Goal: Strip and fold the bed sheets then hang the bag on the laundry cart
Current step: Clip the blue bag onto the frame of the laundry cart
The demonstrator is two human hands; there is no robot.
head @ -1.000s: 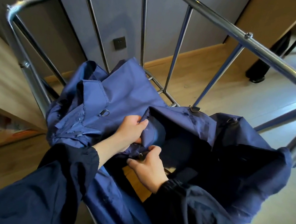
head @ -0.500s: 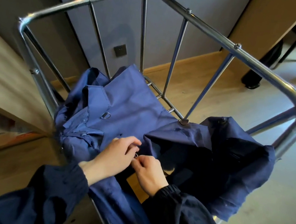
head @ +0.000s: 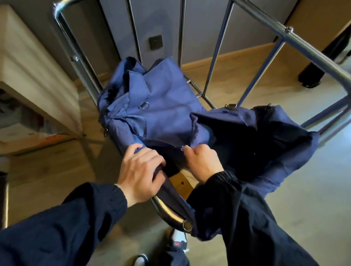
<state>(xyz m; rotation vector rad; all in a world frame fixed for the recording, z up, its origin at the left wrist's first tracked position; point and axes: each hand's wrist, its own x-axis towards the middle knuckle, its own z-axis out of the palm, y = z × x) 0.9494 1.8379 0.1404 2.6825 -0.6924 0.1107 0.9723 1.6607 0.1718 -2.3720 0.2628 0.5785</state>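
A person stood at the chrome laundry cart (head: 318, 54), fitting its navy bag (head: 166, 99) to the frame. No bed sheets were in view, so the stripping and folding could not be judged. The work in hand appeared to be the last step, hanging the bag. That step looked only partly done: most of the cloth lay slumped inside the frame, well below the top rail, with a metal ring (head: 145, 105) on its left flap lying loose. At the near rail (head: 169, 211), the left hand (head: 141, 171) gripped a fold of the bag, fingers curled tight over the cloth where it draped across the bar. Just to its right, the right hand (head: 205, 163) was closed narrow, thumb and forefinger pinching the bag's edge at what seemed a small metal fitting. Farther right, a clasp (head: 231, 106) sat beside an upright bar; whether it was hooked on could not be told.
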